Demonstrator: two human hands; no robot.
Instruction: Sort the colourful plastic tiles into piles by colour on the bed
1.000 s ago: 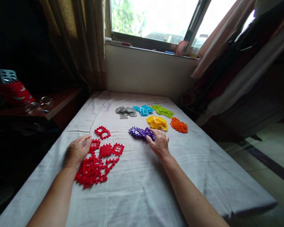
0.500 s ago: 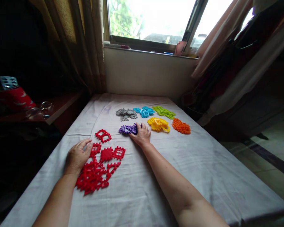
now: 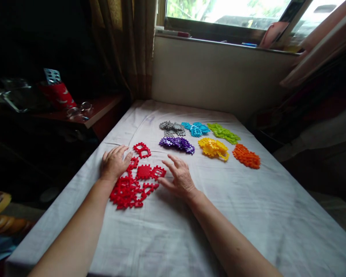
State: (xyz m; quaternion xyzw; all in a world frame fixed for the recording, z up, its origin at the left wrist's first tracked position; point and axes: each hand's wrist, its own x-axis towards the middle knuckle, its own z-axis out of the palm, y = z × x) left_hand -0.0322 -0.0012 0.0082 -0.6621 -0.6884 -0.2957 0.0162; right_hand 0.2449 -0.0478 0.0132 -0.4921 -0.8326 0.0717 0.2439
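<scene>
Red plastic interlocking tiles lie in a loose heap on the cloth-covered table, some with window or arch cut-outs. My left hand rests at the heap's upper left edge, fingers stretched out, beside a red window tile. My right hand is open at the heap's right side, fingers apart, close to another red window tile. A solid red tile lies between the hands, and a red tile with openings sits farther up. The purple pile lies beyond my right hand.
Farther back are grey, blue, and green tile piles; yellow and orange ones lie to the right. On a side table at left are eyeglasses and a red container.
My right hand has left the purple pile and moved back toward the red tiles, fingers spread. My left hand stays by the red heap. The camera view has turned left.
</scene>
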